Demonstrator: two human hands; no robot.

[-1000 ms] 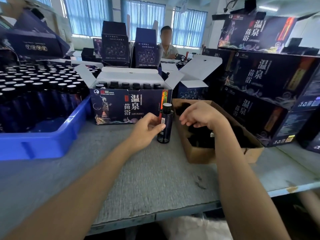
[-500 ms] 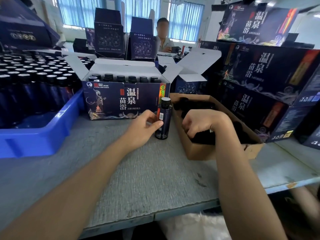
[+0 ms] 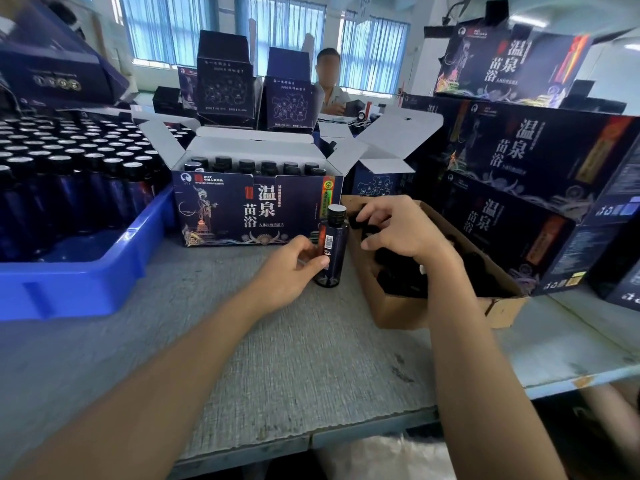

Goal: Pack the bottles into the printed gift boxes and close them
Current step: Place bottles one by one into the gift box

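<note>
A dark blue bottle (image 3: pixel 332 251) with a black cap stands upright on the grey table, just in front of the open printed gift box (image 3: pixel 256 209). My left hand (image 3: pixel 294 268) grips the bottle's lower half from the left. The gift box has its white flaps up and rows of capped bottles inside. My right hand (image 3: pixel 401 233) hovers over the brown cardboard box (image 3: pixel 415 313) with its fingers curled down among the black pieces there. Whether it holds one is hidden.
A blue crate (image 3: pixel 86 289) packed with several dark bottles fills the left. Closed printed boxes (image 3: pixel 536 161) are stacked at the right. More open boxes stand behind, and a person (image 3: pixel 329 84) sits at the back. The table's front edge (image 3: pixel 346 438) runs below my forearms.
My right hand has lifted from a fist low in the brown box, its fingers now spread and curled over the black pieces. The left hand still grips the standing bottle.
</note>
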